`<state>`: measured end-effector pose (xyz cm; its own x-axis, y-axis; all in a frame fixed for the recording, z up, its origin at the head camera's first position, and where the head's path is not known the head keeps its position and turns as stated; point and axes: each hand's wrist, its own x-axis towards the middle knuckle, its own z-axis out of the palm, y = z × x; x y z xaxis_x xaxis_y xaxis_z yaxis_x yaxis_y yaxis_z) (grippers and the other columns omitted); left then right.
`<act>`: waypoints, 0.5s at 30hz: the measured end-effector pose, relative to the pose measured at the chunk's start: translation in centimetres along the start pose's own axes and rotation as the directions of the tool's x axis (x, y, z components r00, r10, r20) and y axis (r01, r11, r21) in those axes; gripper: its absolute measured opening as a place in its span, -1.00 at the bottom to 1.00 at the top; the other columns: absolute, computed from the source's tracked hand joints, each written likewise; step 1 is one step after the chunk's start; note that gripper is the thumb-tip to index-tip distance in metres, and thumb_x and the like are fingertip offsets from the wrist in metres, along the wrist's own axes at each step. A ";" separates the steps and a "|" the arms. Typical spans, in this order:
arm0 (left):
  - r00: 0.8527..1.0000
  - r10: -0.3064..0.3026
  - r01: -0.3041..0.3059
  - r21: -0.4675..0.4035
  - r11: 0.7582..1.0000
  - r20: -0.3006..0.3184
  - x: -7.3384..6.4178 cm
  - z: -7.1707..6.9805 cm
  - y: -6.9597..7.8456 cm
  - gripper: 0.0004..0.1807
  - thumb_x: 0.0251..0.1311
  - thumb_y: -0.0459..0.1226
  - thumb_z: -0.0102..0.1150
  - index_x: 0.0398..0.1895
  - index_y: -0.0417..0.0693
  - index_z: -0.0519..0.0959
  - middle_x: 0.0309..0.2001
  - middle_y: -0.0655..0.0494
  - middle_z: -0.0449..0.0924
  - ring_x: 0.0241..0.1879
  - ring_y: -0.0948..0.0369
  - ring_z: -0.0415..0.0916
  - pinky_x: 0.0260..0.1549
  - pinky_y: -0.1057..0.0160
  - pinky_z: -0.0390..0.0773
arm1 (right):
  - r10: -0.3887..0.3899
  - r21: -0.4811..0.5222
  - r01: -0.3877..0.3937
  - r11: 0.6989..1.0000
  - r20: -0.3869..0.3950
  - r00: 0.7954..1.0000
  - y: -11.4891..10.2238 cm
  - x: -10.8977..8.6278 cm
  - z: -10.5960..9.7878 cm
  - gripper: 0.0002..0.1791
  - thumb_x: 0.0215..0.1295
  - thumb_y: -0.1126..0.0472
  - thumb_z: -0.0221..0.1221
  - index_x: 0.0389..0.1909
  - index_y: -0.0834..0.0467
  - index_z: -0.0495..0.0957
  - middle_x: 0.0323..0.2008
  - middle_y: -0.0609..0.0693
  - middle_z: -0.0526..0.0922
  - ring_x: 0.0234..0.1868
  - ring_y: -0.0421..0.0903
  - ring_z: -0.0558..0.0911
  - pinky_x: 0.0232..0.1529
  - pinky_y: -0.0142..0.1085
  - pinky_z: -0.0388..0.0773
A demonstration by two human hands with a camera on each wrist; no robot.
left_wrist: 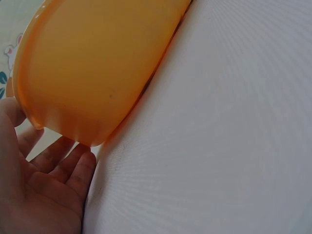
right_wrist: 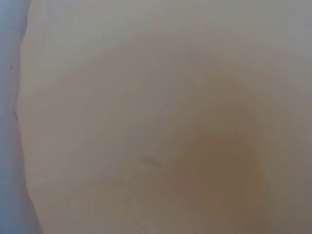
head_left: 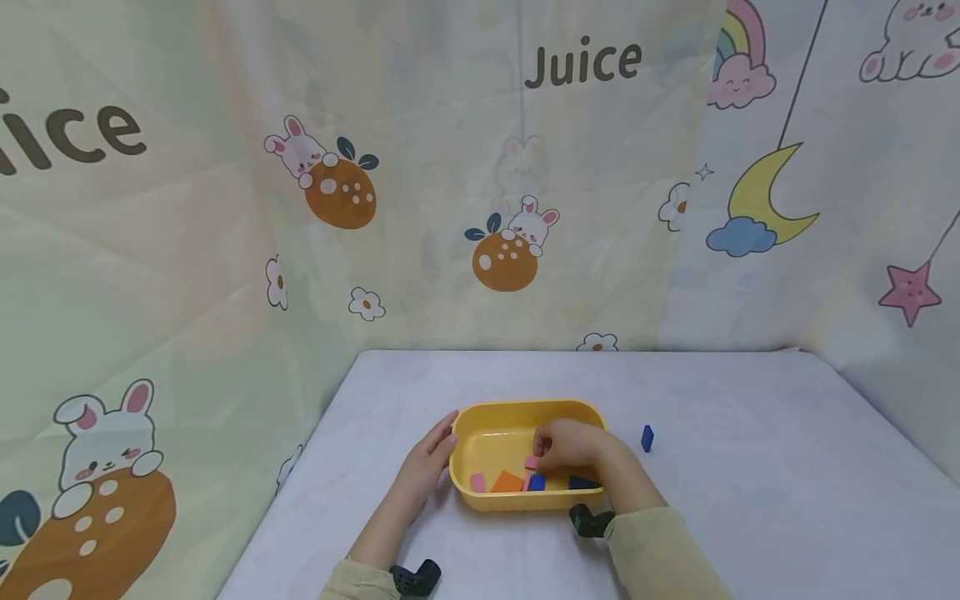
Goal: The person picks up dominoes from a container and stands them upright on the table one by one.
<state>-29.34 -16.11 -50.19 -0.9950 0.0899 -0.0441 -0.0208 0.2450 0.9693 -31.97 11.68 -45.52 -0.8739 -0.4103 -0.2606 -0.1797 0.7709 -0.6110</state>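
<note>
A yellow plastic tub [head_left: 480,502] stands on the white table in the head view. My left hand [head_left: 423,465] rests along its left side, thumb by the rim; in the left wrist view the fingers [left_wrist: 80,170] lie fairly straight against the tub's outer wall [left_wrist: 97,78]. Inside the tub, my right hand [head_left: 573,443] pinches a small pink block [head_left: 532,462] between thumb and fingertips. Below it lie an orange block [head_left: 507,482], a blue block [head_left: 537,482] and another pink block [head_left: 477,482]. A dark blue block [head_left: 583,482] lies at the tub's right. The right wrist view is blurred.
A blue block [head_left: 647,438] stands on the table [head_left: 750,467] to the right of the tub. A patterned curtain [head_left: 427,167] hangs behind the table. Dark wrist cameras sit on both wrists, the right one [head_left: 590,522] close to the tub's front edge.
</note>
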 end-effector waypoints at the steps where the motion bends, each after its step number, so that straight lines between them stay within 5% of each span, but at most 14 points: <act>1: 1.000 -0.001 0.001 -0.001 1.000 0.001 0.0 0.0 0.0 -0.50 0.40 0.08 0.02 0.40 0.52 0.32 0.46 0.11 0.30 0.46 0.06 0.25 0.33 0.01 0.45 | 0.000 -0.003 0.000 1.000 -0.001 1.000 0.0 0.0 0.0 -0.76 0.13 -0.03 0.40 -0.43 0.00 0.58 -0.54 -0.05 0.49 -0.35 -0.10 0.50 -0.35 -0.30 0.40; 10: 1.000 -0.016 0.016 0.020 1.000 -0.012 0.2 0.1 -0.2 -0.50 0.38 0.15 0.02 0.38 0.59 0.32 0.45 0.14 0.32 0.45 0.07 0.27 0.32 -0.01 0.46 | 0.001 0.072 0.002 0.997 -0.044 0.999 -0.4 -0.4 -0.7 -0.73 0.23 -0.14 0.30 -0.32 -0.05 0.56 -0.47 -0.04 0.56 -0.35 -0.07 0.55 -0.33 -0.30 0.46; 15: 1.000 -0.012 0.012 0.019 1.000 -0.012 0.0 0.0 -0.2 -0.49 0.37 0.14 0.03 0.38 0.56 0.33 0.45 0.12 0.32 0.44 0.06 0.27 0.32 -0.02 0.45 | -0.058 0.017 0.060 0.998 -0.110 0.992 -0.8 -0.5 -1.7 -0.81 0.28 -0.11 0.27 -0.26 -0.11 0.59 -0.37 -0.12 0.58 -0.26 -0.12 0.52 -0.26 -0.30 0.48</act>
<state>-29.33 -16.12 -50.34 -0.9957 0.0756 -0.0531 -0.0313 0.2647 0.9638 -32.20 12.12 -43.66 -0.9064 -0.3983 -0.1408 -0.2243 0.7361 -0.6386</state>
